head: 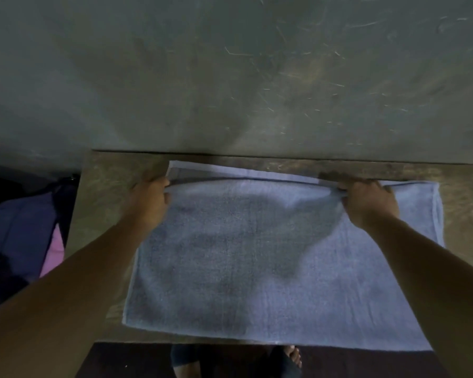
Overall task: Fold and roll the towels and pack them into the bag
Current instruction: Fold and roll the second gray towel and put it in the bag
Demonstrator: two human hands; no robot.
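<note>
A pale blue towel [257,263] lies spread over a small brown table [107,181], folded over on itself, with a lower layer showing along the far edge. My left hand [150,203] grips the far left part of the upper layer's edge. My right hand [369,203] grips the same edge further right, where the cloth bunches under the fingers. The towel's near edge hangs slightly past the table's front. No bag is clearly visible.
A grey scratched wall [230,77] rises directly behind the table. Left of the table lies dark blue and pink fabric [25,227], partly in shadow. Below the front edge a bare foot [292,356] stands on a dark floor.
</note>
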